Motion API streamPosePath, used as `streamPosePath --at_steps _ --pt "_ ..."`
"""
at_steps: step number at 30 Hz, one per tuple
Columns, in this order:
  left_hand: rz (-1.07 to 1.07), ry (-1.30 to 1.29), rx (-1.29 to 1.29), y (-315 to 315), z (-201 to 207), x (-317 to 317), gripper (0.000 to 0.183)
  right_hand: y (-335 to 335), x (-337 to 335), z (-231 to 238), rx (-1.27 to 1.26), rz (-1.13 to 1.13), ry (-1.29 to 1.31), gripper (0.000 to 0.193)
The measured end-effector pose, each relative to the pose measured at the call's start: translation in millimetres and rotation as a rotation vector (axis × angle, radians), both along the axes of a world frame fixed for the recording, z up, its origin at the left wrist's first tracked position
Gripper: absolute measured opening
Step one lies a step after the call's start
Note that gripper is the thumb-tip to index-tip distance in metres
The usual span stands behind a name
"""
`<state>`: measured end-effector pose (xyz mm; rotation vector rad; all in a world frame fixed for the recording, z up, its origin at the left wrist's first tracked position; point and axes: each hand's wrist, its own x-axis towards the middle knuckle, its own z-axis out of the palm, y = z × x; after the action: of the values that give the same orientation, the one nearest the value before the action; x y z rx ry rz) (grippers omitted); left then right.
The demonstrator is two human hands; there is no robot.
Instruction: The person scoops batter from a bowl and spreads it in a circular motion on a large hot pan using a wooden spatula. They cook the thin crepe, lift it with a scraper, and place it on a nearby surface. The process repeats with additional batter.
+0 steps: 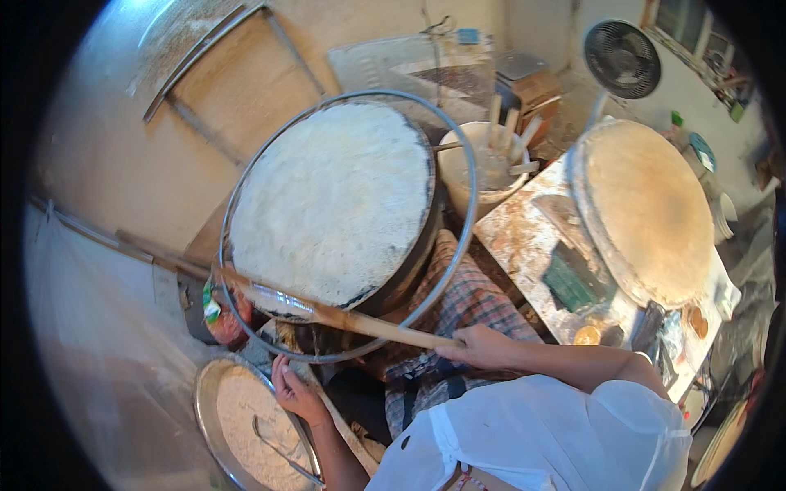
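Note:
A long, flat wooden paddle (pixel 344 317) slants across the near edge of a big round griddle. My right hand (pixel 483 347) is wrapped around its right end. The griddle's dark rim (pixel 407 268) encloses a broad white layer (pixel 327 196), which looks like batter or thin dough. Around the griddle runs a large grey hoop (pixel 467 155), wider than the pan. My left hand (pixel 299 395) is at the hoop's near side, fingers curled up with their tips against it; the exact grip is partly hidden. Below that hand stands a metal basin (pixel 210 425) of pale, flour-like stuff (pixel 250 409) with a metal utensil (pixel 282 454) inside.
On the right, a table (pixel 524 245) bears a large round tan disc (pixel 651 209), a dark green block (pixel 569 278) and small clutter. Behind the griddle is a bucket (pixel 458 176) with several wooden sticks. A fan (pixel 622 59) stands beyond; plastic sheeting (pixel 90 327) hangs at left.

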<state>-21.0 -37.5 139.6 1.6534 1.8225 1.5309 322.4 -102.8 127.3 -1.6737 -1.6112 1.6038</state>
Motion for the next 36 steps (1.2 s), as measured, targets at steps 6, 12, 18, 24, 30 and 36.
streamPosePath --at_steps 6,12,18,24,30,36 --pt "-0.364 -0.192 -0.177 -6 -15 95 0.022 -26 39 -15 0.232 -0.593 0.186 0.044" --pt "-0.779 0.099 -0.119 -50 -35 175 0.019 -26 56 0 -0.06 -0.775 0.913 0.023" --pt "-1.021 0.163 -0.131 -51 -29 211 0.021 41 155 12 -0.206 -0.734 1.613 0.065" --pt "-0.982 0.063 -0.316 -53 -23 222 0.022 1 172 -18 0.014 -1.013 1.217 0.076" --pt "-1.099 0.021 -0.429 -49 -44 227 0.023 -148 179 -86 -0.117 -1.238 0.271 0.041" --pt "-1.173 -0.068 -0.497 -55 -55 222 0.023 -319 206 -119 -0.107 -1.428 -0.847 0.014"
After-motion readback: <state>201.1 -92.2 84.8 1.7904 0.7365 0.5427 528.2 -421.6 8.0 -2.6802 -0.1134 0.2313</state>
